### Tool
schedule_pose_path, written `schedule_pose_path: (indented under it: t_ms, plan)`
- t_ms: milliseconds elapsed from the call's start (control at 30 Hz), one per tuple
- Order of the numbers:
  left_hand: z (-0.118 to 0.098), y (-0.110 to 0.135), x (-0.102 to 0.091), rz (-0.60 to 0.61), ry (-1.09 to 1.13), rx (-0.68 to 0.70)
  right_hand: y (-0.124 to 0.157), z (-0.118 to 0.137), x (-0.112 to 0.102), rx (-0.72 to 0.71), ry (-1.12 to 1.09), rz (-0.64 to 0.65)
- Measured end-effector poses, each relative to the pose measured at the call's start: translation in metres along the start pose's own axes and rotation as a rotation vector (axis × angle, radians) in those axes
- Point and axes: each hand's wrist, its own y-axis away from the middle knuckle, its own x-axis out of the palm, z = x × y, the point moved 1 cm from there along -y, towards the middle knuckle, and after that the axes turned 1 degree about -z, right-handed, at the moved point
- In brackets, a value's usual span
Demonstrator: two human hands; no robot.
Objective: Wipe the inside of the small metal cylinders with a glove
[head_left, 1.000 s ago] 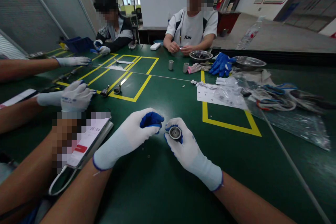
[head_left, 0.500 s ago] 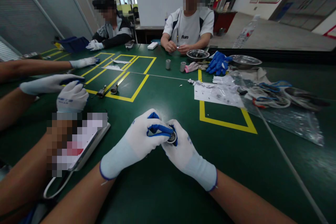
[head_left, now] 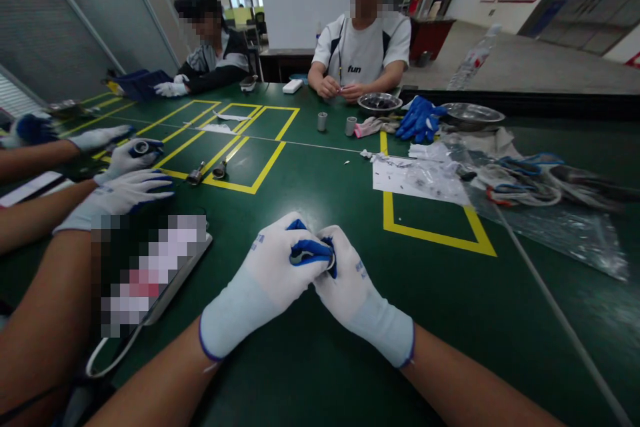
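Left hand (head_left: 277, 267), white-gloved: palm down, blue fingertips curled over right hand (head_left: 353, 283). Both close tightly round a small part, held just above the green table (head_left: 450, 320). Part hidden; axis and heading cannot be told.

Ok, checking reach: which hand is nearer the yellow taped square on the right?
Right. The right hand lies just left of the yellow taped square; the left hand, pressed against the right, lies farther left.

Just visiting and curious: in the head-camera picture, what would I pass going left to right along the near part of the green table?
phone → left hand → right hand → yellow taped square → clear plastic bag
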Motion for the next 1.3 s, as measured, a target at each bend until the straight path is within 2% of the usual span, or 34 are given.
schedule_pose_path:
  t_ms: [133,200,333,400,567,700,867,933,1167,1300]
  plan:
    - [-0.001,0.000,0.003,-0.035,-0.001,-0.157,0.000,0.001,0.000,0.009,0.037,-0.022]
    - [-0.001,0.000,0.002,-0.010,0.007,-0.135,0.000,0.002,0.000,0.023,0.022,-0.011]
    - [0.001,-0.001,-0.003,0.110,0.029,-0.004,0.001,0.004,-0.002,0.005,0.010,0.013]
    - [0.002,-0.001,-0.004,0.134,0.067,-0.027,0.001,0.004,-0.002,-0.006,0.016,0.021]
    - [0.001,0.000,-0.001,0.072,0.075,-0.166,0.000,0.003,-0.001,-0.035,0.074,-0.023]
    - [-0.001,0.001,0.001,0.038,0.039,-0.148,0.000,0.001,0.000,-0.056,0.115,-0.058]
    - [0.005,-0.002,0.006,0.048,0.245,-0.218,0.000,-0.003,0.001,-0.104,0.153,-0.109]
    - [0.006,-0.003,0.008,0.024,0.234,-0.238,0.000,-0.005,0.002,-0.104,0.170,-0.128]
    - [-0.002,-0.003,0.012,-0.003,0.005,-0.223,0.000,-0.008,0.004,-0.092,0.190,-0.166]
    - [-0.002,-0.002,0.009,-0.035,0.011,-0.096,0.000,-0.006,0.001,-0.036,0.134,-0.148]
